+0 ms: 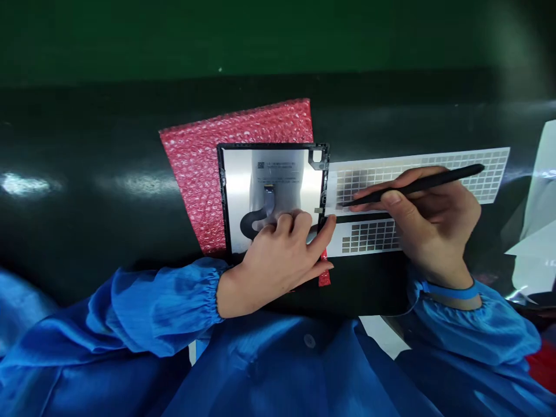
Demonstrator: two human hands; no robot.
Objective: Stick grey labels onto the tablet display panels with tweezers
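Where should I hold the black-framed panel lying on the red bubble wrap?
Grip the long left frame edge of the panel, coming from the left: it looks straight and free, while your left hand covers the lower part and the label sheets crowd the right side.

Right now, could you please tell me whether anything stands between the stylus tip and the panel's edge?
Nothing visible does: the stylus tip sits over the white label sheet, just right of the panel's edge, and the left hand lies lower down on the panel.
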